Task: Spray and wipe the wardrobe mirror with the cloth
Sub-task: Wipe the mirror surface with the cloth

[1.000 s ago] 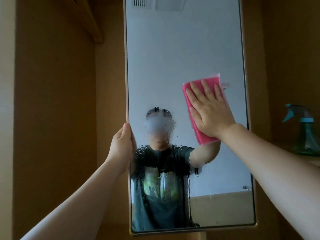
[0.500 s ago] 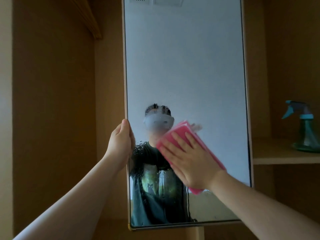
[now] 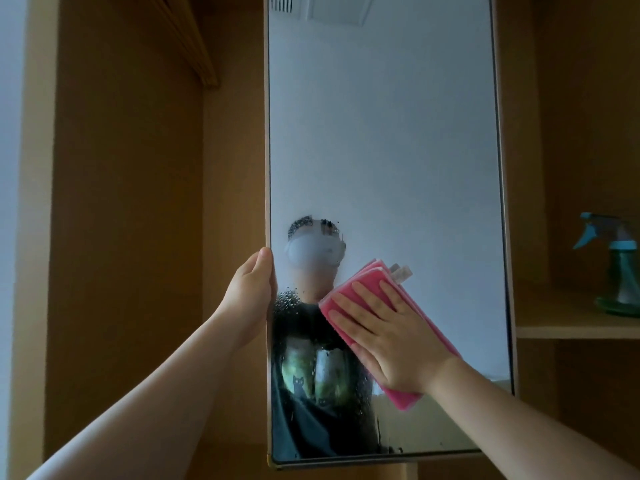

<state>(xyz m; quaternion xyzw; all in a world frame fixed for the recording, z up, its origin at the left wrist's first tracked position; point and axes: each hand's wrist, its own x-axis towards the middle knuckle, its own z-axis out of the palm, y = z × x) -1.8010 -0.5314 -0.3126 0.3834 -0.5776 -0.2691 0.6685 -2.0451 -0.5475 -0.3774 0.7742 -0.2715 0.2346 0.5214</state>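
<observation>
Fingers point(image 3: 389, 294) of the right hand point(image 3: 391, 337) lie straight and slightly spread, palm flat, pressing one folded pink cloth point(image 3: 403, 396) against the glass of the mirror point(image 3: 381, 150). The cloth's long axis runs diagonally, from upper left of the palm down to lower right past the wrist. A white tag point(image 3: 401, 271) sticks out at its upper end. Further left, the left hand point(image 3: 251, 292) grips the mirror's left edge, thumb along the frame, its other fingers hidden behind. One mirror, tall and upright. Droplets point(image 3: 287, 299) cling to the glass between the two hands and below. Well right of the right hand, one spray bottle point(image 3: 620, 271) stands on a shelf point(image 3: 571, 327), nozzle pointing left.
</observation>
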